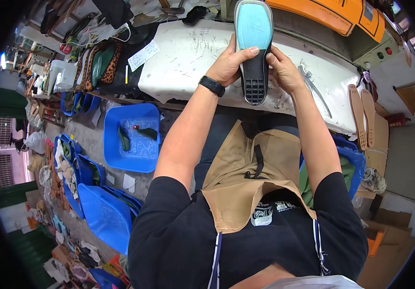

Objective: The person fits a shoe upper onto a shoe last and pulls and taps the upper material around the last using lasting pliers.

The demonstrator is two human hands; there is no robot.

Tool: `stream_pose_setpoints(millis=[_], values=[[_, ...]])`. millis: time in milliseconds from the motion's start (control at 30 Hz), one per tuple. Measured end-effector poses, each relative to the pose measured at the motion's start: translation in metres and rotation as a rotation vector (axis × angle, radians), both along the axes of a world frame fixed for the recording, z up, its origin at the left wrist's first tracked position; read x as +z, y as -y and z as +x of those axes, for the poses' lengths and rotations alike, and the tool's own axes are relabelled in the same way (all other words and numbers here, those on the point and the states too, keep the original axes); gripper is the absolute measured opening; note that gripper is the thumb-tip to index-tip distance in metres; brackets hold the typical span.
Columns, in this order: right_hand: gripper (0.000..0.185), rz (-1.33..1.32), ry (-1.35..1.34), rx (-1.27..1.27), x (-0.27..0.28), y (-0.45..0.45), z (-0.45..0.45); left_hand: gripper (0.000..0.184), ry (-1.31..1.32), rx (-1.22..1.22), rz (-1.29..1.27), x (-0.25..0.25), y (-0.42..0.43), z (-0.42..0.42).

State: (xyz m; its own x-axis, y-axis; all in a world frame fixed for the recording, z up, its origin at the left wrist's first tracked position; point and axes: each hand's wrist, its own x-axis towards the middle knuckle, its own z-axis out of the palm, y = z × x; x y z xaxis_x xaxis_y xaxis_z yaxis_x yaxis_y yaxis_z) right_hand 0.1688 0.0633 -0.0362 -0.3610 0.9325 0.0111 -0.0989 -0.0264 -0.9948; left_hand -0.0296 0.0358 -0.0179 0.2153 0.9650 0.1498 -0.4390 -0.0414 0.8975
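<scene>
A shoe insole board, light blue at the top and black toward a gridded heel end, is held upright over the white-covered bench. My left hand grips its left edge, with the thumb across the face. On the right edge, my right hand is closed round it with the thumb near the middle. A pale rim shows around the blue part. Both hands are above the bench's front area.
An orange machine panel stands behind the bench. Tan soles lean at its right end. A blue tub with green pieces sits on the floor at left; another blue tub is at right. Leopard-print pieces lie at back left.
</scene>
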Motion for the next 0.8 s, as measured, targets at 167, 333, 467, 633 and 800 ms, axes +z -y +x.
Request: stream_pose_setpoints(millis=[167, 333, 467, 633, 800], values=[[0.064, -0.132, -0.072, 0.034, 0.034, 0.021, -0.003, 0.068, 0.019, -0.049, -0.049, 0.010, 0.008, 0.002], [0.070, -0.118, -0.033, 0.057, 0.038, 0.052, 0.001, 0.067, 0.157, -0.128, -0.157, 0.020, 0.051, 0.000], [0.063, -0.273, -0.132, 0.104, 0.039, 0.074, 0.007, 0.067, 0.490, -0.356, -0.219, 0.023, 0.076, -0.002], [0.060, -0.311, -0.126, 0.051, 0.045, 0.099, 0.010, 0.065, 0.042, -0.130, -0.012, 0.021, 0.102, 0.016], [0.056, -0.280, -0.085, 0.027, 0.054, 0.112, 0.007, 0.061, 0.142, -0.108, -0.121, 0.025, 0.110, 0.018]])
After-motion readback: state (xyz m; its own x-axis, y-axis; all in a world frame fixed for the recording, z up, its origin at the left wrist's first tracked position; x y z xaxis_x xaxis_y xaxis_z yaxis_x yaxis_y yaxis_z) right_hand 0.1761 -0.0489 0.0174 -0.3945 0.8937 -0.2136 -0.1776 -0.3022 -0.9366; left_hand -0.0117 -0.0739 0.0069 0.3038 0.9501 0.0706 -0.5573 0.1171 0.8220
